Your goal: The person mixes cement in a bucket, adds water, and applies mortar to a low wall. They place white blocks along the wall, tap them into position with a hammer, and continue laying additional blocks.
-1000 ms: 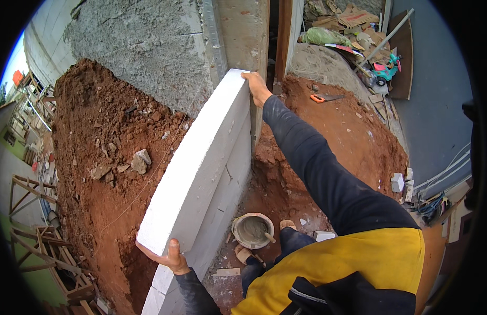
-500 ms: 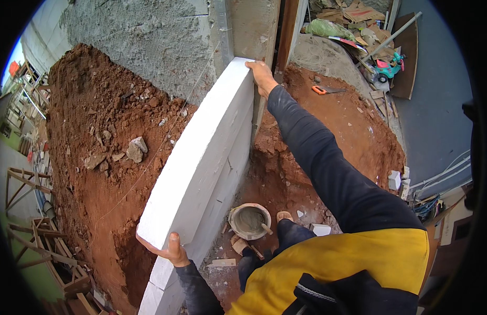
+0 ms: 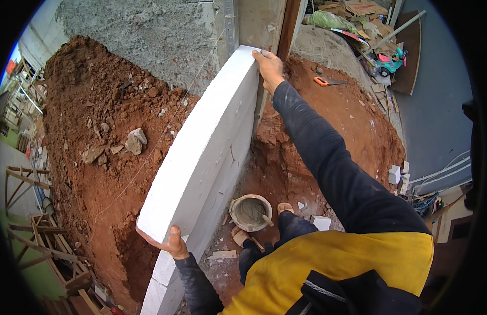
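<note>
A long white lightweight concrete block (image 3: 201, 131) lies along the top of a low wall of similar white blocks (image 3: 217, 194). My left hand (image 3: 170, 242) grips its near end, the thumb up against the side and the fingers around the end. At the far end, my right hand (image 3: 269, 68) is closed over the upper corner, beside a concrete post (image 3: 259, 26). The face under the block and any mortar there are hidden. A thin string line (image 3: 164, 128) runs just left of the block.
Red soil with stones (image 3: 135, 140) is heaped left of the wall. A bucket of grey mortar (image 3: 250, 212) stands by my feet on the right. An orange-handled handsaw (image 3: 329, 81) lies on the raised soil. Timber frames (image 3: 49, 241) are at far left, debris (image 3: 353, 26) at back right.
The whole view has shifted slightly. Both hands keep their hold on the block, and its place on the wall looks nearly the same.
</note>
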Demonstrator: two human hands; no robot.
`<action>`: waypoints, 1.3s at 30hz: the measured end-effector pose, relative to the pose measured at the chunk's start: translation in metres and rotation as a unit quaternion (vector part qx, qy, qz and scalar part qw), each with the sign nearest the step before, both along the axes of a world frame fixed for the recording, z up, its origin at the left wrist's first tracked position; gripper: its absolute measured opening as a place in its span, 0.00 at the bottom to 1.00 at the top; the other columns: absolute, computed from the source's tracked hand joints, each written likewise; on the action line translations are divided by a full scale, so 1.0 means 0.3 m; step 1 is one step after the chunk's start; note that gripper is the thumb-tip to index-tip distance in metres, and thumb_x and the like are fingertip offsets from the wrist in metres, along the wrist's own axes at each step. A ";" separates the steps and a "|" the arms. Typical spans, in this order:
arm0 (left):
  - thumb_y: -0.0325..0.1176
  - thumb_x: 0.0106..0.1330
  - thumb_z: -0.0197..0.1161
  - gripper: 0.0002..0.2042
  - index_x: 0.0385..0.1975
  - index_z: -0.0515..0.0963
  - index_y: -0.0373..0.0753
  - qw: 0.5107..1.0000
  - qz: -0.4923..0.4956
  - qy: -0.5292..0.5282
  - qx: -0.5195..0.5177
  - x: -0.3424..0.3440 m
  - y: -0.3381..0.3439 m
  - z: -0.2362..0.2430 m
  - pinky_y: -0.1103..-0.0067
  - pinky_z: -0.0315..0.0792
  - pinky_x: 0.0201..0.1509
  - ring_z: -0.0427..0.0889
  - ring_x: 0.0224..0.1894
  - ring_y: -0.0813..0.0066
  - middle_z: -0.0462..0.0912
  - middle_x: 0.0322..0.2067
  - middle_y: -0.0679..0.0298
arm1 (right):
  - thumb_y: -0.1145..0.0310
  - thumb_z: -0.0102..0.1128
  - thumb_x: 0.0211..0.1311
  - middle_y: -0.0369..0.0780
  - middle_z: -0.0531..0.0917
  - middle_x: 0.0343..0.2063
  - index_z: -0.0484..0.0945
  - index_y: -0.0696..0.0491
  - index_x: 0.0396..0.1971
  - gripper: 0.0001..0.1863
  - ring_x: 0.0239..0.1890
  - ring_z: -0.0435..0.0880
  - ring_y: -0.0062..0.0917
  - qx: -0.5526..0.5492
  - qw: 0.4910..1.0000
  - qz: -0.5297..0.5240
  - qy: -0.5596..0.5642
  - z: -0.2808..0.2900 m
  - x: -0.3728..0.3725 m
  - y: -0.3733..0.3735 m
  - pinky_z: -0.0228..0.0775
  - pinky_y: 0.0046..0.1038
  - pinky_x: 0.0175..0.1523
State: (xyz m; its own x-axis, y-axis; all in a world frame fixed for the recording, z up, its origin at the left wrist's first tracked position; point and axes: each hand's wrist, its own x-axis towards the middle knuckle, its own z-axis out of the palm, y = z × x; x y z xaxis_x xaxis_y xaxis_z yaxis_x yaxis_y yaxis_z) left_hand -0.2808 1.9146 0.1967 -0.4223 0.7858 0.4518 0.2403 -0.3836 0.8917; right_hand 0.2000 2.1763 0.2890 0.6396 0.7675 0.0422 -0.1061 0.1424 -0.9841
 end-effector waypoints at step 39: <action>0.72 0.48 0.77 0.60 0.72 0.57 0.37 0.992 -0.065 0.075 -0.071 0.001 0.014 -0.003 0.53 0.69 0.69 0.71 0.67 0.53 0.68 0.61 0.53 | 0.28 0.60 0.64 0.57 0.53 0.77 0.48 0.56 0.82 0.61 0.73 0.61 0.57 -0.067 0.994 0.078 0.034 -0.089 -0.052 -0.063 0.65 0.58 0.68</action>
State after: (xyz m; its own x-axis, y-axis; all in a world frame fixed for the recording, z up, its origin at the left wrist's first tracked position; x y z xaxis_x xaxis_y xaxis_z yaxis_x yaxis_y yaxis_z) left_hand -0.2805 1.9189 0.1958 -0.2491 0.8898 0.3823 0.3318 -0.2924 0.8969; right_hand 0.1843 2.1573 0.2623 0.5111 0.8530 -0.1056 -0.1832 -0.0119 -0.9830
